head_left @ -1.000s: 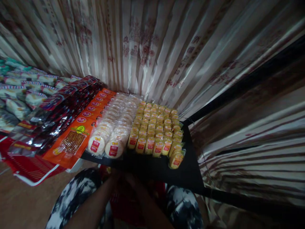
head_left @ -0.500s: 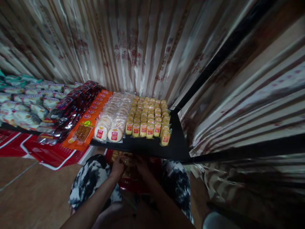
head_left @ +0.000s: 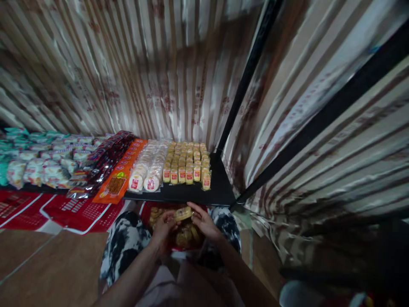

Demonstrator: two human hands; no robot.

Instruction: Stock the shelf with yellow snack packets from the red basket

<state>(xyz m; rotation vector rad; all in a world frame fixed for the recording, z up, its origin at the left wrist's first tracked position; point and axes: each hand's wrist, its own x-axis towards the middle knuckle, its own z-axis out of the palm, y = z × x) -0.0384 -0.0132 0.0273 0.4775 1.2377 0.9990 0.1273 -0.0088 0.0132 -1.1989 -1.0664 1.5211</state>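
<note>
My left hand [head_left: 164, 230] and my right hand [head_left: 204, 222] both grip a small yellow snack packet [head_left: 183, 213], held between them just in front of the black shelf [head_left: 220, 192]. Below my hands lies a red box [head_left: 179, 238] with more of the same packets. On the shelf, rows of yellow packets [head_left: 187, 164] stand at the right end, next to round white cake packets [head_left: 147, 168].
Left along the shelf lie orange packets [head_left: 118, 183], dark red packets [head_left: 102, 157] and white-and-green bags [head_left: 35, 162]. Red flattened cartons [head_left: 64, 211] lie on the brown floor. Striped curtains hang behind and to the right, with black frame bars [head_left: 249, 72].
The view has pulled back and tilted down. My hands rose out of the red box with one yellow packet held between them.
</note>
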